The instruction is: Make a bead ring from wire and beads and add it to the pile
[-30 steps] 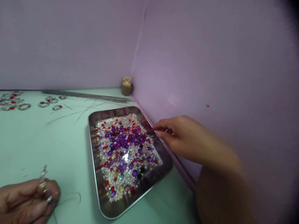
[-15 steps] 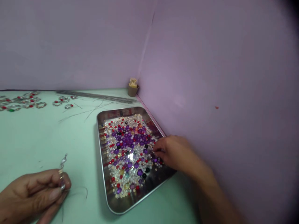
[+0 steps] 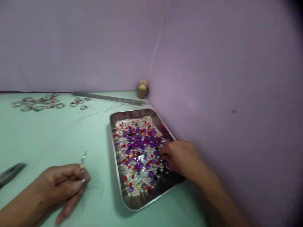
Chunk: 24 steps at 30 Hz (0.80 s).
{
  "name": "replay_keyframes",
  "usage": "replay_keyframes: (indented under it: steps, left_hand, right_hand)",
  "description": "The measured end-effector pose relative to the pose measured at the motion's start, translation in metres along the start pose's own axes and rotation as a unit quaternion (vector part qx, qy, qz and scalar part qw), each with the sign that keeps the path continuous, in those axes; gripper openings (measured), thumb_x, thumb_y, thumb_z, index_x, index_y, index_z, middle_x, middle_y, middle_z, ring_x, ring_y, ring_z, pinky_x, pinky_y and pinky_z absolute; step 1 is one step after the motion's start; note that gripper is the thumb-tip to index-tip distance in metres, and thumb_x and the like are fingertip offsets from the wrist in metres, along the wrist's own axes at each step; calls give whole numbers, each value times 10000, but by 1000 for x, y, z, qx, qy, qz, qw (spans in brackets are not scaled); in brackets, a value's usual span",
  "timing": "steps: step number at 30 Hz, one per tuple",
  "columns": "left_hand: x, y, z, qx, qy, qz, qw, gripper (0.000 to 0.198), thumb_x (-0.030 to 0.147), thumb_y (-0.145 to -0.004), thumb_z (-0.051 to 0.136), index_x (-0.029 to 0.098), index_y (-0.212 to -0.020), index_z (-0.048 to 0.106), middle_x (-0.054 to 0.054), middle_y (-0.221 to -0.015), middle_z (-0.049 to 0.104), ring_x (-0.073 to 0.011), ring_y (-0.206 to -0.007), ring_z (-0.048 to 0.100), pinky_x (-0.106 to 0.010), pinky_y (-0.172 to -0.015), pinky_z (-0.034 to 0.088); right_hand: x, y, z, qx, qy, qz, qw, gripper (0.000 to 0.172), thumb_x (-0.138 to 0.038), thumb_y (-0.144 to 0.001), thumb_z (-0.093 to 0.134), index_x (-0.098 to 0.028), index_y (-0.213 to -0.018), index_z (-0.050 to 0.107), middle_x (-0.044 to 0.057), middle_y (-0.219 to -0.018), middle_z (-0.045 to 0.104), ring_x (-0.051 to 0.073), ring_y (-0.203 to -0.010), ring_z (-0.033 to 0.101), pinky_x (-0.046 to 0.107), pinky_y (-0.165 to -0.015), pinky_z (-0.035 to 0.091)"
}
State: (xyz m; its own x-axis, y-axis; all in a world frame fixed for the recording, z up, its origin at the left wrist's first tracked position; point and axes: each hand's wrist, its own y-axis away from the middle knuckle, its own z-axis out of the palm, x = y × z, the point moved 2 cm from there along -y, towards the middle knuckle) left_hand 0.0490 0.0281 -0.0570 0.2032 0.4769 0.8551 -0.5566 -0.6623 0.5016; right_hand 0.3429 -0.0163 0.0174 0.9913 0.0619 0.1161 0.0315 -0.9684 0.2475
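My left hand (image 3: 66, 186) pinches a short beaded wire (image 3: 82, 168) between thumb and fingers, over the table left of the tray. Clear and gold-coloured beads show above the fingertips, and a thin loose end of wire curves out to the right. My right hand (image 3: 178, 156) reaches over the right side of a metal tray (image 3: 119, 184). Its fingers are bent together at the loose beads (image 3: 139, 142), which are purple, red, clear, black and gold. Whatever those fingertips hold, if anything, is hidden.
Dark pliers (image 3: 11, 174) lie at the left edge. Finished-looking beaded rings (image 3: 52, 102) are grouped at the back left. A bundle of thin wires (image 3: 111, 99) lies along the back wall, near a small brown pot (image 3: 142, 91) in the corner. The right wall (image 3: 224, 126) runs close beside the tray.
The view has turned left, so everything sits further right in the picture and the pliers have come into sight. Both hands keep nearly the same places relative to the tray.
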Motion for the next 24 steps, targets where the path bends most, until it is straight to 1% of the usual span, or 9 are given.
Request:
replay_keyframes:
  steps: [2,5,9,12,15,17,19,22,24]
  left_hand:
    - [9,2,6,-18,23,3,1000,162,339,-697,620,182,-671,594,58,-358,543,-42,-272,382,-133,-312,285]
    - [19,3,12,-4,96,26,995,155,279,-635,676,159,-666,582,45,-409,539,-63,-270,409,-152,-260,318]
    - [21,5,12,2,119,26,993,122,193,-636,664,141,-705,579,19,-526,570,-82,-336,483,-176,-277,400]
    - [20,5,12,-6,122,38,992,98,157,-655,641,136,-728,579,20,-535,570,-82,-355,500,-176,-292,424]
    - [21,5,13,-4,119,50,992,93,143,-652,638,133,-723,579,21,-530,574,-81,-355,503,-169,-290,424]
    - [22,6,15,0,114,59,992,95,144,-647,641,130,-716,578,21,-527,575,-81,-356,504,-169,-291,425]
    - [22,7,16,6,106,68,992,98,152,-647,643,125,-714,576,22,-519,571,-83,-361,508,-170,-294,428]
    - [21,11,18,27,95,84,992,116,189,-650,649,114,-698,576,19,-510,563,-83,-359,501,-167,-287,412]
    - [19,13,20,42,91,94,991,139,219,-654,649,106,-683,574,14,-508,562,-78,-351,491,-164,-285,395]
  right_hand:
    - [-1,-1,1,-5,10,12,1000,158,-162,-670,511,-234,-644,649,30,-671,681,166,-607,605,256,-463,235]
    - [-1,-4,6,8,22,19,1000,164,-188,-677,494,-238,-614,637,39,-638,673,182,-557,600,265,-441,210]
    - [1,-5,11,34,5,15,999,170,-191,-680,491,-255,-616,635,26,-620,664,205,-544,592,262,-439,249]
    - [3,1,5,109,-85,23,990,153,-223,-711,495,-259,-712,644,14,-684,666,200,-558,583,276,-477,330]
    - [-4,13,-7,210,-252,15,945,111,-253,-715,528,-220,-743,630,27,-733,654,180,-602,575,279,-526,395]
    - [-18,22,-13,236,-388,1,891,77,-266,-695,566,-207,-692,615,28,-684,637,167,-597,564,263,-512,407]
    - [-42,29,-13,204,-546,-24,812,85,-279,-664,605,-200,-636,591,7,-578,594,135,-505,526,238,-446,388]
    - [-96,34,-4,12,-777,-83,624,168,-326,-615,649,-179,-624,569,-32,-465,521,81,-355,438,193,-338,325]
    - [-133,35,1,-85,-854,-84,506,191,-308,-587,675,-157,-611,561,-34,-477,528,50,-322,411,162,-309,294]
